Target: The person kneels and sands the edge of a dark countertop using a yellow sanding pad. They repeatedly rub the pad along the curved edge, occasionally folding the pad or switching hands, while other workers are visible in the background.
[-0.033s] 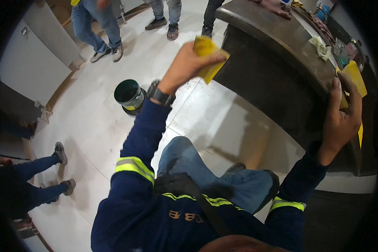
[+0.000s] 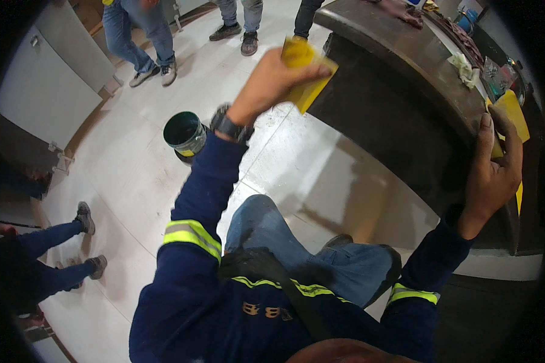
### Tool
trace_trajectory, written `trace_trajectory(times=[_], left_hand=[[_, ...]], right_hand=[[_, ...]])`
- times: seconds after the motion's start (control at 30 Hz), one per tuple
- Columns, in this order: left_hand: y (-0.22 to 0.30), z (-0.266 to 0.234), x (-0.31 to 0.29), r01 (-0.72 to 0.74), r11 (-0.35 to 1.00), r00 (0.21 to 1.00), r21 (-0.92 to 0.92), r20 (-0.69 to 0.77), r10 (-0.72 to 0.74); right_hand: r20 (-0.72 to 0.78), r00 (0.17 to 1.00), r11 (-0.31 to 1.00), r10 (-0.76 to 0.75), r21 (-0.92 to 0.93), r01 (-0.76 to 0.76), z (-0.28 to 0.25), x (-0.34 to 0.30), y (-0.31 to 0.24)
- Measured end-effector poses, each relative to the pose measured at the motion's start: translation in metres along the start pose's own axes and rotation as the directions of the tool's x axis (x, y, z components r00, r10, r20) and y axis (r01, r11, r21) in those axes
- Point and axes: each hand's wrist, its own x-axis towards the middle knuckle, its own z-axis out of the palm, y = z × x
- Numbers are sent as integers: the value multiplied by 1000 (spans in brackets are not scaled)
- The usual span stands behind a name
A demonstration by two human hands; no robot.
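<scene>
My left hand [image 2: 275,81] is raised beside the far corner of a dark counter, its fingers and thumb closed round a flat yellow piece [image 2: 312,91]. That piece is thin and blurred by motion, so its material cannot be told. On the right, my right hand [image 2: 493,172] is at the counter's edge, thumb and fingers pinched on a thin yellow sheet [image 2: 516,115]. Part of this sheet shows beyond the fingers and lower down past the hand. The dark counter [image 2: 393,54] has a rounded top edge and a dark front panel.
A dark green bucket [image 2: 184,134] stands on the pale tiled floor [image 2: 121,181] left of my arm. A crumpled pale cloth [image 2: 464,69], a clear plastic bag [image 2: 496,75] and a reddish cloth [image 2: 399,12] lie on the counter. Other people's legs [image 2: 145,36] show at the back and left.
My left hand has shifted slightly up and to the right with the yellow piece. The right hand stays almost where it was.
</scene>
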Motion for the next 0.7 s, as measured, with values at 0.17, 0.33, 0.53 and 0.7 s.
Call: trace_trajectory(times=[0.17,0.33,0.53,0.7], left_hand=[[14,-11,25,-117,974,979,-193,141,146],[-1,-3,-10,252,966,959,-52,148,-242],[12,-13,22,-243,946,963,-214,61,261],[9,-9,1,181,983,959,24,216,-182]], right_hand=[[-7,1000,1000,3,10,-3,3,0,-1],[-18,997,997,-72,-31,71,1,1,-3],[-11,1000,1000,-9,1,9,3,3,-4],[-37,999,1000,17,22,-16,1,1,-6]])
